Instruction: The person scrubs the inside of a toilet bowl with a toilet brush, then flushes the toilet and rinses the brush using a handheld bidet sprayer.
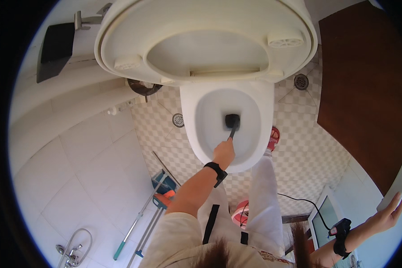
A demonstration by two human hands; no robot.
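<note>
Before me stands a white toilet bowl [204, 147], its seat [207, 37] and lid raised. My left hand [224, 153] grips the dark handle of a toilet brush [232, 121] over the front of the bowl. The brush's black head is low in the bowl, near its middle. Far to the right, my right hand [388, 214] rests with fingers apart against the pale edge of a dark brown panel [365, 97]. No tool shows in that hand. Both wrists wear black straps; the right one bears a small device with a cable.
Two round floor drains [178, 120] [301, 82] flank the toilet. Long-handled cleaning tools [140, 214] lean at the lower left beside a blue dustpan [163, 182]. A pink basin [241, 214] stands between my legs. A shower fitting [72, 256] is on the left wall; a black cable [301, 200] hangs at right.
</note>
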